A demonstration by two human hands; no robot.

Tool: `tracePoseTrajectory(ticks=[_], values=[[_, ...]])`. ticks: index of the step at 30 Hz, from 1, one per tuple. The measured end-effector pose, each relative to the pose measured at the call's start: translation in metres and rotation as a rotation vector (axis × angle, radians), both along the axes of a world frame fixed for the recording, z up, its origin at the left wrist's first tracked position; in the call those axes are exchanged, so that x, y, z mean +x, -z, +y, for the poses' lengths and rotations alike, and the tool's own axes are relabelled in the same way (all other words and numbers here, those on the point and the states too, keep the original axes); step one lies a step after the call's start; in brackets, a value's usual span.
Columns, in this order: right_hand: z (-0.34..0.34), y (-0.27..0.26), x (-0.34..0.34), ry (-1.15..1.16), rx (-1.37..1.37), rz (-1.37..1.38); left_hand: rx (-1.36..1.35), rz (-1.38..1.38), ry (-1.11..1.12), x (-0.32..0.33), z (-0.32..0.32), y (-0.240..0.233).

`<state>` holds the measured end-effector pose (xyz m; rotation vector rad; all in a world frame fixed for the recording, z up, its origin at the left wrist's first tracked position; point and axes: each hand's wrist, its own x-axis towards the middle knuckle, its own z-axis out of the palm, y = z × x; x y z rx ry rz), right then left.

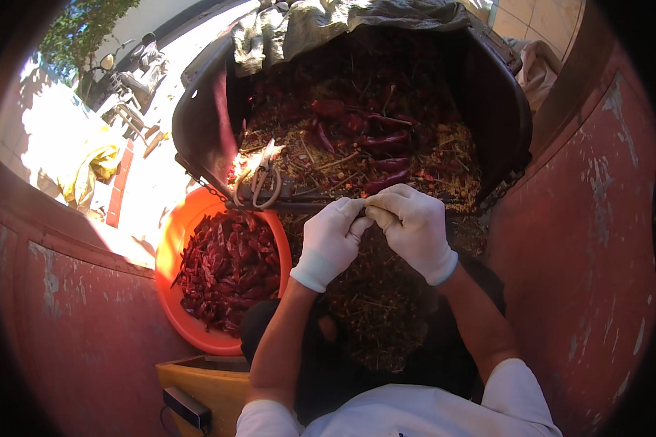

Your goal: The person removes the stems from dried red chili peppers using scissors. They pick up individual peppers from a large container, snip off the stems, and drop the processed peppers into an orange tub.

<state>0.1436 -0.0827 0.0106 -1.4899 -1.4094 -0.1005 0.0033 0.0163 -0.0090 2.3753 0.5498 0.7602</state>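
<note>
My left hand (332, 237) and my right hand (415, 226), both in white knit gloves, meet fingertip to fingertip just beyond the near edge of a dark cargo bed (484, 104). Their fingers are bent and pinched together; whatever lies between them is too hidden to tell. Right behind the gloves, several glossy dried red chili peppers (385, 143) rest among loose stems and yellow seeds (454, 147). A pair of scissors (263, 176) lies at the bed's front left lip. Left of my left hand, an orange plastic basin (169, 297) holds a heap of red chilies (227, 267).
Below my hands, stems and debris (382, 311) cover the ground between my legs. A wooden box (218, 377) with a black device (187, 407) stands lower left. Worn red panels (574, 262) flank both sides. Cloth (355, 19) drapes the bed's far rim; a motorcycle (134, 82) is outside.
</note>
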Motion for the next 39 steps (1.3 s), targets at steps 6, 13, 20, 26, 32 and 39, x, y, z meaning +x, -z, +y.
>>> tracePoseTrajectory(ticks=[6,13,20,26,32,39], values=[[0.000,-0.005,0.000,-0.227,-0.321,1.198,0.254,-0.156,-0.062,-0.001,-0.002,-0.003],[0.014,0.008,0.044,-0.394,0.171,1.677,-0.755,-0.622,-0.049,-0.002,-0.007,-0.009],[0.010,0.019,0.039,0.233,-0.169,-0.194,-1.249,-0.803,0.068,-0.012,0.011,-0.020],[0.036,0.043,0.047,0.352,-0.288,-0.567,-1.283,-0.680,-0.038,-0.014,0.011,-0.018],[0.040,0.035,0.046,0.388,-0.251,-0.262,-1.147,-0.529,-0.125,-0.013,0.006,-0.022],[0.016,0.011,0.022,-0.126,-0.290,0.779,-1.056,-0.469,-0.198,-0.003,-0.001,-0.022]])
